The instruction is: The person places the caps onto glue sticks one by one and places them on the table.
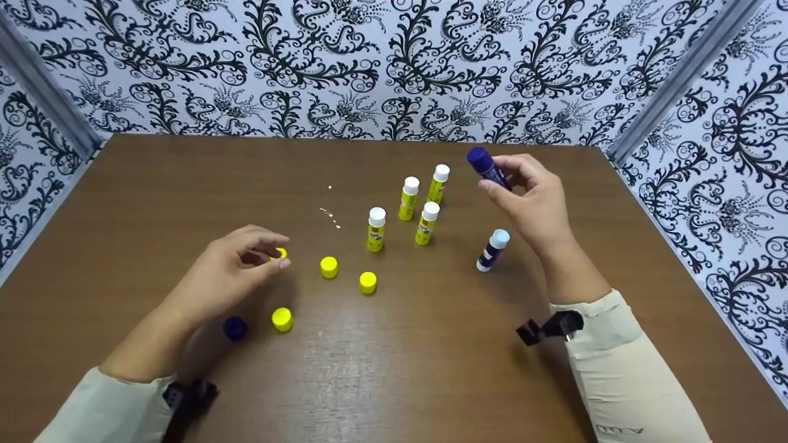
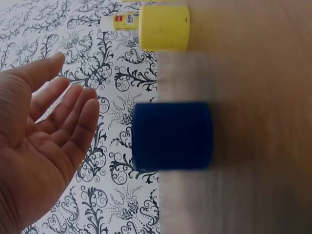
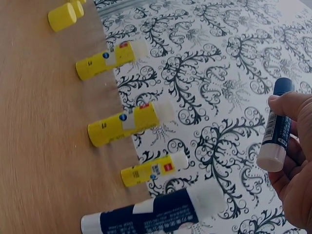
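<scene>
My right hand [image 1: 537,200] grips a capped dark blue glue stick [image 1: 481,162] above the table's right side; its white base end [image 3: 271,161] shows in the right wrist view. An uncapped dark blue glue stick [image 1: 492,250] stands upright below that hand. Over the left part of the table hovers my left hand [image 1: 225,271], fingers loosely bent and nothing in its grasp. Partly hidden behind its fingertips is a yellow cap [image 1: 282,253]. A dark blue cap [image 2: 171,136] rests on the tabletop near the left wrist, with another yellow cap [image 1: 282,319] beside it.
Several uncapped yellow glue sticks [image 1: 376,231] stand upright around the table's middle. Two more yellow caps, a left one [image 1: 329,267] and a right one [image 1: 367,282], sit in front of them. White crumbs [image 1: 331,215] dot the brown table [image 1: 394,381]. Patterned walls [image 1: 345,67] enclose its back and sides.
</scene>
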The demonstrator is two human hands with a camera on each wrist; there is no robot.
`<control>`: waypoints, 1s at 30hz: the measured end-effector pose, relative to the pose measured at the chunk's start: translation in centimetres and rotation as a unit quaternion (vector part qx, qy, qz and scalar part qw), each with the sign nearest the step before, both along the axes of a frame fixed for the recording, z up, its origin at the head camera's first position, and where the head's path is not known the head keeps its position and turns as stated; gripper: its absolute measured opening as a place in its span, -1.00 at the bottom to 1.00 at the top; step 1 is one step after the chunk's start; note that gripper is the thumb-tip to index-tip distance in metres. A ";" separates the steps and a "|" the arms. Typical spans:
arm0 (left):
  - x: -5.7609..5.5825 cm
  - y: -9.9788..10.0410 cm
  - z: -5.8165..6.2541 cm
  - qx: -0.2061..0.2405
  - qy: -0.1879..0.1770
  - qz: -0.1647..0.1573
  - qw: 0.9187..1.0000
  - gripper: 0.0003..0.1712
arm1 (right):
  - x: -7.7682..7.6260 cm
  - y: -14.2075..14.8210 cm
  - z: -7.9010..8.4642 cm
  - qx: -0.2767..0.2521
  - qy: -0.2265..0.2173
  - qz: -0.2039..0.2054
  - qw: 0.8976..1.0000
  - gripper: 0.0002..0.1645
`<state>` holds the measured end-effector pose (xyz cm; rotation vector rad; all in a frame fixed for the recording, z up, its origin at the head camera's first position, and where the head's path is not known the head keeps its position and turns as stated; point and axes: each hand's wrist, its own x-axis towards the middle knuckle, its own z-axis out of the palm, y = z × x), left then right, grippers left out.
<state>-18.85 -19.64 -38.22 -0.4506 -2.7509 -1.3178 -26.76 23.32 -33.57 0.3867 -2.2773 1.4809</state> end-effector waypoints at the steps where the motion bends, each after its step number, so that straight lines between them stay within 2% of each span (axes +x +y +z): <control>1: 0.1 -0.2 0.0 -0.003 -0.002 -0.003 1.000 -0.65 | -0.1 0.1 -0.1 -0.002 -0.003 -0.002 1.000 -0.61; 8: 0.6 -1.5 -0.4 -0.021 -0.020 -0.030 0.999 -0.62 | -0.8 0.7 -0.7 -0.020 -0.016 -0.011 1.000 -0.59; 15: 0.2 -2.3 -0.7 -0.010 -0.039 -0.072 0.997 -0.57 | -1.4 1.2 -1.2 -0.024 -0.026 -0.023 0.999 -0.57; 20: 0.3 -3.0 -0.3 -0.006 -0.079 -0.102 0.992 -0.51 | -2.0 1.9 -1.7 -0.046 -0.039 -0.034 0.998 -0.58; 24: 0.5 -3.7 0.0 -0.023 -0.103 -0.106 0.989 -0.45 | -2.5 2.5 -2.3 -0.058 -0.055 -0.043 0.996 -0.58; 30: 0.5 -4.5 0.3 -0.062 -0.117 -0.101 0.986 -0.40 | -3.2 3.3 -3.1 -0.054 -0.069 -0.052 0.995 -0.52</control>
